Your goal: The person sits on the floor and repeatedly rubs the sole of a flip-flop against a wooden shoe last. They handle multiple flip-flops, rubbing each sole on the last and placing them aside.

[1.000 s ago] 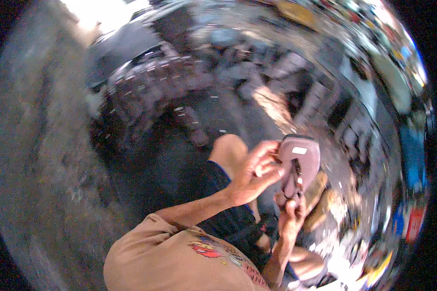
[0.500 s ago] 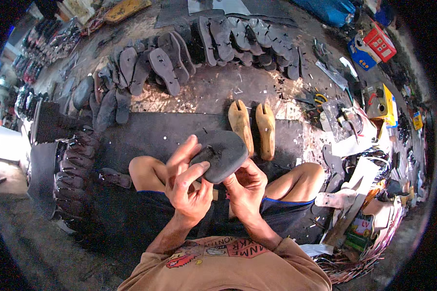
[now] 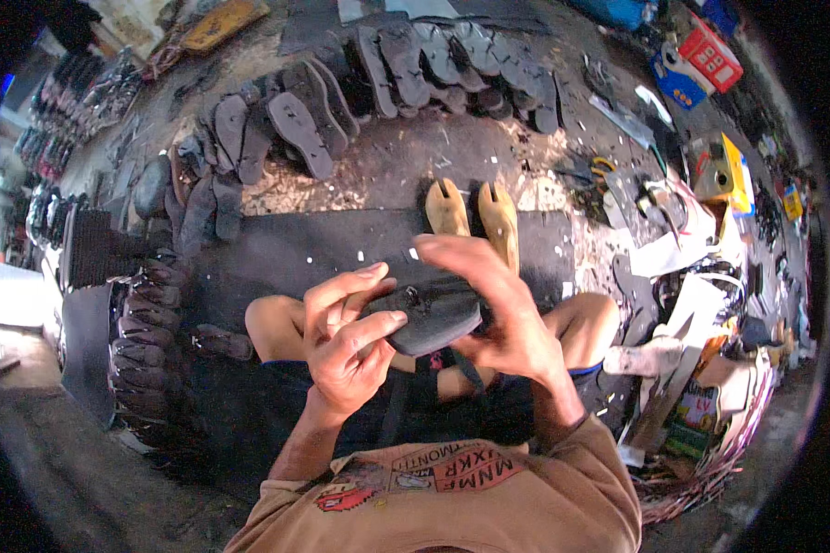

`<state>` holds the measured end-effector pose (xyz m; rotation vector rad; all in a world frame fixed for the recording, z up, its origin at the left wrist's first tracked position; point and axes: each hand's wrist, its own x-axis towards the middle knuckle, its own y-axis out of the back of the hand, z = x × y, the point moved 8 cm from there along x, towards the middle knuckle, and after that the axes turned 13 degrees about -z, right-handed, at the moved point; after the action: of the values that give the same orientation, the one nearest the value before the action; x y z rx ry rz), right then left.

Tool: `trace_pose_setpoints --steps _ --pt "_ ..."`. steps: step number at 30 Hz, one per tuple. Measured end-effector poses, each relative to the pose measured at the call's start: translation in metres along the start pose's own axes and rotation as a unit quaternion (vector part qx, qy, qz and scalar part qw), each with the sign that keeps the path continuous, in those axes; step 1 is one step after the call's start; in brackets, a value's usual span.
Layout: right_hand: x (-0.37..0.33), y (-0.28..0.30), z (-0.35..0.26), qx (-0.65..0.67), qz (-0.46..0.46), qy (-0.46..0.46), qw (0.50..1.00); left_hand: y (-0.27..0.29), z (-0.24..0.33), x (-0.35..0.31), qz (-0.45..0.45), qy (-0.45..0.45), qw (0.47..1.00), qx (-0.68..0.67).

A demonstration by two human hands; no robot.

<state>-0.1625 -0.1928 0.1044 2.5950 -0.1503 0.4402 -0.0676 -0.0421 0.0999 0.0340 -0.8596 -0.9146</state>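
A dark rubber sandal sole is held over my lap, tilted with its rounded end toward the right. My left hand grips its left side, thumb on the face and fingers curled around. Beside the rounded end is my right hand, slightly blurred, with fingers stretched out above the edge and the thumb low. Whether the right palm touches the sole cannot be made out. A dark strap hangs below the sole. Just beyond the hands, two wooden shoe lasts lie side by side on a black mat.
Sandal soles stand in a curved row beyond the mat, and several finished-looking sandals are stacked at the left. On the right lie yellow-handled cutters, a yellow box, material scraps and a green tin.
My right hand has let go of the rounded end's edge and spread out, rising to the right. The sole has tilted flatter in my left hand and the strap shows beneath it.
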Motion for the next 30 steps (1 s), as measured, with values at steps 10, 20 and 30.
trace_pose_setpoints --steps 10,20,30 --pt "-0.023 -0.001 0.005 0.053 0.038 0.088 0.994 -0.023 0.012 -0.002 -0.121 0.005 0.991 -0.065" --pt "-0.132 -0.001 0.234 -0.303 0.128 -0.482 0.812 0.014 -0.157 -0.037 0.152 0.377 0.793 -0.454" --pt "-0.133 -0.049 0.097 0.474 0.290 -0.260 0.790 0.081 -0.179 -0.046 0.299 0.197 0.821 -0.444"
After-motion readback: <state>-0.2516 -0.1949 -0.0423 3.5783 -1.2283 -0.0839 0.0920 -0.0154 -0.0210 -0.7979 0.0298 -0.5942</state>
